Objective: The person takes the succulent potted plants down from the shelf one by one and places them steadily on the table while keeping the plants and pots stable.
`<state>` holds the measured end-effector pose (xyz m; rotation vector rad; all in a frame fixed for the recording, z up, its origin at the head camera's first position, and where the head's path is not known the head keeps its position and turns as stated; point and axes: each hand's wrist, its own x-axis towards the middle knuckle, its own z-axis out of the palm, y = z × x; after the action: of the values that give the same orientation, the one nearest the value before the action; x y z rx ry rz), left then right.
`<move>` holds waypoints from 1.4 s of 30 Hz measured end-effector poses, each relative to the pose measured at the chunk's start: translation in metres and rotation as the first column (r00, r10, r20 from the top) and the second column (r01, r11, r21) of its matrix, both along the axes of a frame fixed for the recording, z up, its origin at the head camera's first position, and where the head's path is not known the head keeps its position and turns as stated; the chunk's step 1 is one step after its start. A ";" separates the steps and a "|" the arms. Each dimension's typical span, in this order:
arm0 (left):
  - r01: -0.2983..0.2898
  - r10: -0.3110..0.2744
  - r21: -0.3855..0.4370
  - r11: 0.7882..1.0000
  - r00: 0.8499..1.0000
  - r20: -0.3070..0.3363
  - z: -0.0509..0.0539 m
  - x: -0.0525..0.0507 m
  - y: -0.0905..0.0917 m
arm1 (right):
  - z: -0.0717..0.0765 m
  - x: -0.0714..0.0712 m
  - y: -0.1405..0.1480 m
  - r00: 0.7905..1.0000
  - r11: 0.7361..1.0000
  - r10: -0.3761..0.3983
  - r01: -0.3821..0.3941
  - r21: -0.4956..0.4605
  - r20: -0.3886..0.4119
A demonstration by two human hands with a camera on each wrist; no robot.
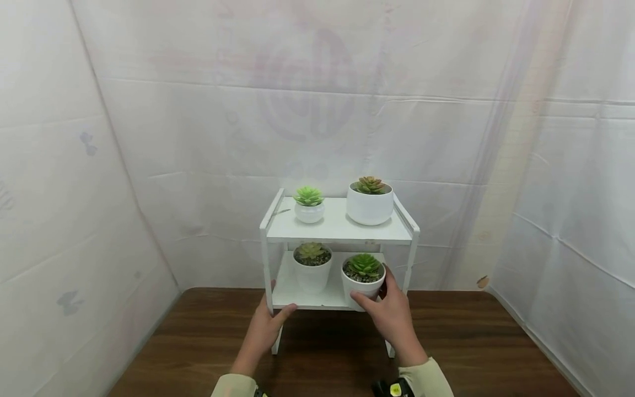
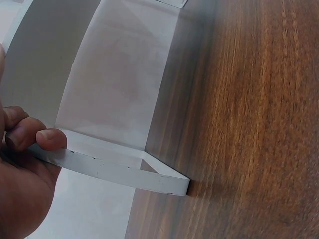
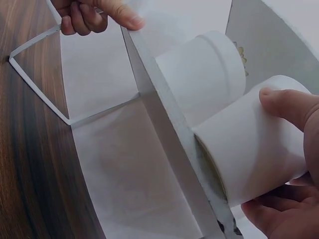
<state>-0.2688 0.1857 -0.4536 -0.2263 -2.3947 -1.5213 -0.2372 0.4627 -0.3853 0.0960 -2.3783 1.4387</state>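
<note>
A white two-tier shelf rack (image 1: 339, 240) stands on the wooden table. My left hand (image 1: 265, 326) grips its left front leg, with the thumb along the lower shelf's front edge; in the left wrist view, curled fingers (image 2: 51, 139) wrap the white leg (image 2: 114, 172). My right hand (image 1: 395, 315) holds a white pot with a green succulent (image 1: 364, 268) between thumb and fingers, at the right front of the lower shelf. In the right wrist view this pot (image 3: 254, 144) leans, its base at the shelf's front edge (image 3: 172, 112). Left of it stands another potted succulent (image 1: 312, 274).
On the top shelf are a small round pot with a bright green succulent (image 1: 309, 212) and a wider white pot with a reddish-green succulent (image 1: 370, 207). White sheeting (image 1: 208, 138) hangs behind and at both sides. The brown wooden table (image 1: 198, 331) extends around the rack.
</note>
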 end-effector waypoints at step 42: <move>0.022 -0.022 0.003 1.000 1.000 -0.010 -0.003 -0.001 -0.001 | -0.001 0.047 0.023 1.000 0.999 0.008 -0.009 -0.050 -0.019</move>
<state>-0.2702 0.1844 -0.4571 -0.2600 -2.3900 -1.5300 -0.1906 0.4857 -0.3861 0.1067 -2.3273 1.4941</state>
